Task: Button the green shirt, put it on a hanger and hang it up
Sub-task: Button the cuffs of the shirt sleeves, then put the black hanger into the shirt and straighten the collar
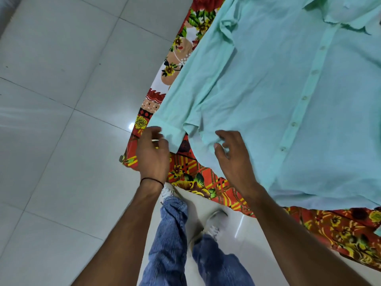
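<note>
Lying on floral cloth (185,168), the green shirt (268,89) meets curled fingers (153,131) of the left hand (152,155) at its cuff (171,133), grip unclear; the right hand (237,162) hovers loosely curled, holding nothing, over its side.

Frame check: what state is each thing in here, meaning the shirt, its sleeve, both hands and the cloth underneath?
shirt: lying flat, front up, front closed along the visible buttons.
sleeve: lying along the shirt's side, its cuff near the cloth's edge.
left hand: fingers curled at the cuff; grip unclear.
right hand: fingers loosely curled over the shirt's lower corner, nothing visibly held.
flowered cloth: spread under the shirt.
</note>
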